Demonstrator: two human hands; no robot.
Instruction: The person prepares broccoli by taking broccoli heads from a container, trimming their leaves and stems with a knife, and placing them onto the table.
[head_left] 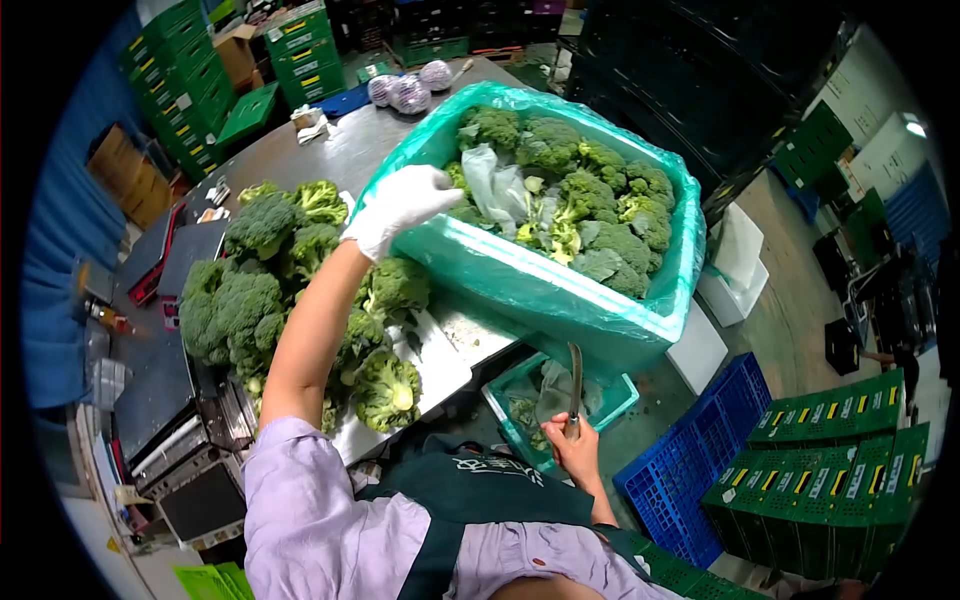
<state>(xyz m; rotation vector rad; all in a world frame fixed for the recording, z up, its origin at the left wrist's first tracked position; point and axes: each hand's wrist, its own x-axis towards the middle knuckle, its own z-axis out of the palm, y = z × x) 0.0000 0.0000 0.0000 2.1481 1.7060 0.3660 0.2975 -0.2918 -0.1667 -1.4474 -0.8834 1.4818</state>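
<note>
My left hand (408, 207), in a white glove, is over the near left corner of a foam box lined with green plastic (520, 270). Its fingers are curled closed beside the broccoli (548, 142) inside, and whatever they grip is hidden. A crumpled clear plastic sheet (492, 185) lies among the heads. Low on the right, my bare right hand (577, 452) is wrapped around the handle of a knife with a curved blade (576, 368) pointing up. Left of the box, more broccoli (245, 305) is heaped on a white board (440, 370).
Beneath the knife stands a green crate (623, 395) with plastic and trimmings in it. A blue crate (690, 455) and stacked green crates (825, 480) are at right. Net-wrapped purple bundles (408, 93) lie at the table's back. Dark crates (690, 80) rise behind the box.
</note>
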